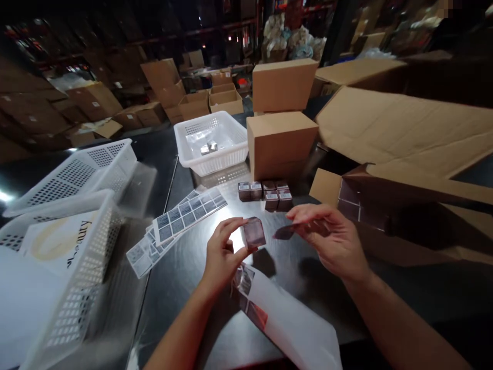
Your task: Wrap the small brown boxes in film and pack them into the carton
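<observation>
Left hand (222, 253) has a pinching grip on a small dark box (254, 232), held just above the worktop (185, 267). Right hand (332, 237) beside it, fingers loosely spread, maybe pinching something dark, can't tell. Label sheets (181, 221) lie left, more small boxes (265, 194) behind.

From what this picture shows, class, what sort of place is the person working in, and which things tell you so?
Most likely a warehouse packing bench. Cardboard cartons stand stacked on the dark table, sheets of labels lie by white plastic baskets, and the left hand holds a small box.
</observation>
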Demonstrator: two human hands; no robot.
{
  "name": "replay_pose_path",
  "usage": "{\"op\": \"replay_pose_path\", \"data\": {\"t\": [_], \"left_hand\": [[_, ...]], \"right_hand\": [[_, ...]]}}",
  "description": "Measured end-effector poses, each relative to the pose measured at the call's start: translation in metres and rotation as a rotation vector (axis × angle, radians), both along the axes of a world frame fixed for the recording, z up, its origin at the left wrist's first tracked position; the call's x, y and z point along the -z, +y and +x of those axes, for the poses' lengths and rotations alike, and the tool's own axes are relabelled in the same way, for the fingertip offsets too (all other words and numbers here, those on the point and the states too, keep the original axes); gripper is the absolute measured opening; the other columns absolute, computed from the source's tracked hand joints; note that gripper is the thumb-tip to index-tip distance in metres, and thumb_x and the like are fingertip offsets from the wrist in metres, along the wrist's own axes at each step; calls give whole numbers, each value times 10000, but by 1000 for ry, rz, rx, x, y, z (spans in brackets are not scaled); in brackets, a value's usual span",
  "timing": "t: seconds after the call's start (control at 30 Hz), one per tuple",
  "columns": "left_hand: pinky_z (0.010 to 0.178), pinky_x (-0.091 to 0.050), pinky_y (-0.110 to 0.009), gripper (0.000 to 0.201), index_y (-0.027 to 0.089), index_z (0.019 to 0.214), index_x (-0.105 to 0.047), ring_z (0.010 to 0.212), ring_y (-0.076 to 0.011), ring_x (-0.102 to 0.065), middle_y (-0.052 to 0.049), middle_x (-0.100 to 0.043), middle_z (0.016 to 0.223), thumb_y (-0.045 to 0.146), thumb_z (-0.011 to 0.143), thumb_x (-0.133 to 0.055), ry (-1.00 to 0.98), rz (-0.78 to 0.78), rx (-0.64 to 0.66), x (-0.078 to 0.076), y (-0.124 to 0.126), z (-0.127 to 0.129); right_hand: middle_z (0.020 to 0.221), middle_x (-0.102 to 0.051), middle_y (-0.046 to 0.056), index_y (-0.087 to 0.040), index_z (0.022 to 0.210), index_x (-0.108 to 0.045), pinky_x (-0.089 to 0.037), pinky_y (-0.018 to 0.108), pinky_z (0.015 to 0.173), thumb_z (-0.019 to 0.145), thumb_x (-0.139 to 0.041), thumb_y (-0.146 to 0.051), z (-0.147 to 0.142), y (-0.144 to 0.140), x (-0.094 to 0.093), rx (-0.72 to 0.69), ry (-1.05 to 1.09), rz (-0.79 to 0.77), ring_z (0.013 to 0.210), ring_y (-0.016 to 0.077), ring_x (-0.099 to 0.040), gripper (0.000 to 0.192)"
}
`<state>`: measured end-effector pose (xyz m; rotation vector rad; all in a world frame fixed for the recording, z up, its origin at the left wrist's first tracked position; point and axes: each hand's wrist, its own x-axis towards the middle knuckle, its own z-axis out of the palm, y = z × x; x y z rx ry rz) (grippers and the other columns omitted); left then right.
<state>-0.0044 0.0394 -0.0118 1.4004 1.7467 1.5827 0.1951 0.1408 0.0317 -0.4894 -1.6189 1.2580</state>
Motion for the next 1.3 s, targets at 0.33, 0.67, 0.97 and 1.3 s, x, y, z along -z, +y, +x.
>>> {"op": "replay_pose_path", "data": {"t": [0.33,0.67,0.97,1.3], "left_hand": [[413,-333,-148,420,295,1137,-731,671,-88,-616,-51,-706,1160,158,742,-770,164,22,52,1,-8,9],[447,-408,-172,397,287,1117,-741,803,-147,-677,-68,-712,1160,179,738,-788,182,-6,49,-2,-10,12],[520,-498,-201,423,288,1131,-729,784,-145,-681,-60,-716,1167,187,731,-821,216,24,56,0,-11,11],[555,-522,-218,394,294,1136,-723,802,-151,-687,-54,-713,1160,230,758,-814,247,39,42,-2,-12,13]], "right_hand": [[726,-648,-36,-259,1100,-480,-596,394,857,710,-852,-427,-11,-6,5,-187,-235,-408,963,227,-704,565],[748,-655,-39,-267,1105,-445,-632,368,767,696,-853,-458,-12,-8,7,-183,-260,-424,881,218,-714,609],[751,-658,-40,-259,1107,-434,-634,362,770,710,-849,-440,-13,-8,7,-190,-260,-426,866,207,-712,602],[701,-653,-51,-268,1097,-421,-621,326,691,713,-826,-443,-18,-14,10,-99,-281,-377,800,212,-720,585]]}}
